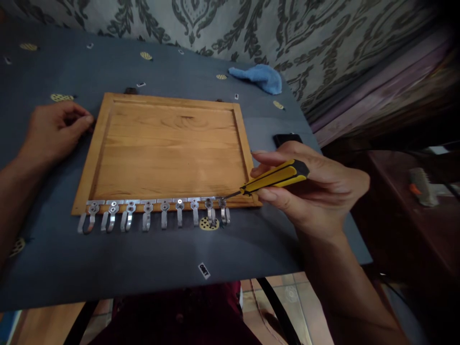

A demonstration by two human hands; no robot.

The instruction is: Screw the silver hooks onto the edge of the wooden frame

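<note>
Panel (172,148): lies on the table (151,263), between the two hands.
Hook rail (165,205): along the panel's near edge, its hooks jutting past that edge toward the person.
Screwdriver (275,177): in the right hand (323,187), over the panel's near right corner, tip at the rail's right end.
Left hand (53,132): left of the panel, fingertips just beside its left edge.
Cloth (264,78): on the table, behind the panel and to the right, near the wall (201,19).
Flat object (287,139): on the table, right of the panel, beyond the right hand.
Cabinet (391,177): right of the table.
</note>
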